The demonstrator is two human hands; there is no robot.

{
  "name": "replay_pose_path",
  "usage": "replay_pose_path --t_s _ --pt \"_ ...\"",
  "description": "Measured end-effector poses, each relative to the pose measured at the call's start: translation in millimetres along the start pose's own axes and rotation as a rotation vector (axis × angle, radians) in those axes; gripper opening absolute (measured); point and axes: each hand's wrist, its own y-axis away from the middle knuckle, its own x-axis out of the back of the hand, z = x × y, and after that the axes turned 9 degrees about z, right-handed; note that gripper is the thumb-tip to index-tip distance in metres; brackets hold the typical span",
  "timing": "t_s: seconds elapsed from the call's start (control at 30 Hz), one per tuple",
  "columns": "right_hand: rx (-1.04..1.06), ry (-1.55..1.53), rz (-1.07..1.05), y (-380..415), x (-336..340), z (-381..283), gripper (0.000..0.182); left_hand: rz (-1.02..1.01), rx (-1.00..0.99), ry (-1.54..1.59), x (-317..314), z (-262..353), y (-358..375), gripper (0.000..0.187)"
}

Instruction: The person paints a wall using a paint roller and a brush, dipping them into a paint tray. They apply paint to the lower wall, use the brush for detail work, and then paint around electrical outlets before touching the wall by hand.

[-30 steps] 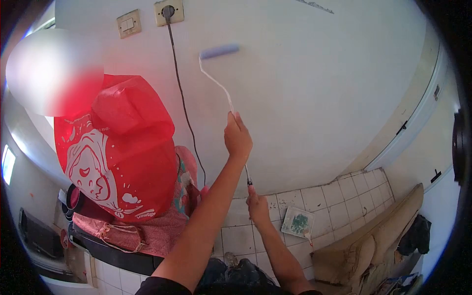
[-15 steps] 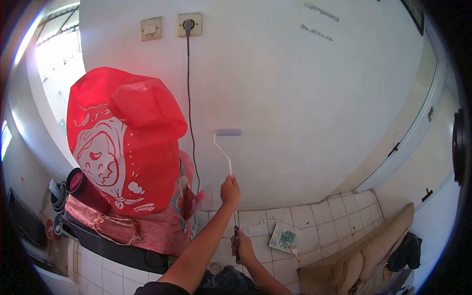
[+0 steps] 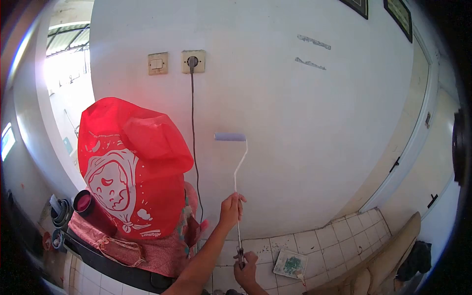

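A paint roller [image 3: 229, 136] with a pale lilac sleeve is up against the white wall [image 3: 305, 128], its bent white rod running down from the sleeve's right end. My left hand [image 3: 229, 210] is closed around the rod, about midway down. Lower, my right hand [image 3: 246, 271] grips the dark handle at the bottom end. On the tiled floor to the right of that hand lies a paint tray [image 3: 290, 263] with green smears inside and a small brush at its corner.
Left of the roller, a big red bag [image 3: 147, 187] stands by a dark red tumbler [image 3: 93, 211] on a cloth-covered seat. A black cord [image 3: 194, 132] hangs from the wall socket [image 3: 193, 62]. Brown cardboard [image 3: 383, 268] lies at lower right, near doors [image 3: 393, 162].
The roller has been turned over: its rod met the sleeve's left end before and now meets the right. My view has tilted up. Both hands still hold the roller.
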Motion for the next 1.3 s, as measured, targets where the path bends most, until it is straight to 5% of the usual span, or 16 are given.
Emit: replay_pose_path --t_s 0.07,0.17,0.43,0.63,0.77,0.9,1.0,1.2,1.3 --pt "-0.377 -0.099 -0.025 -28.4 0.7 -52.0 0.033 0.1 -0.072 -0.056 -1.4 -4.4 -16.5 0.047" --pt "-0.447 0.045 -0.149 -54.7 -10.1 -67.3 0.033 0.226 -0.266 -0.175 0.2 -8.4 -44.9 0.047" --pt "-0.68 -0.443 -0.148 -104.6 -92.7 -39.7 0.049 0.43 -0.49 -0.533 9.6 30.4 -109.6 0.044" --pt "-0.684 -0.494 -0.149 -155.8 -117.6 -76.5 0.051 0.443 -0.542 -0.546 13.9 76.3 -141.3 0.043" --pt "-0.538 -0.274 -0.138 -110.4 -146.5 -18.2 0.053 0.47 -0.447 -0.731 25.5 42.0 -126.8 0.036" --pt "-0.576 -0.1 -0.095 -64.4 -119.8 -15.3 0.054 0.483 -0.306 -0.824 33.3 -55.5 -84.5 0.034" --pt "-0.626 -0.032 -0.106 -52.5 -114.3 -7.3 0.056 0.496 -0.335 -0.864 29.7 -64.0 -79.3 0.034" --pt "-0.564 -0.09 -0.063 -126.5 -131.2 -39.3 0.058 0.584 -0.551 -0.758 17.6 12.9 -129.6 0.032" --pt "-0.531 -0.045 -0.093 -127.4 -123.4 -37.6 0.059 0.562 -0.508 -0.81 14.6 26.8 -127.4 0.032"
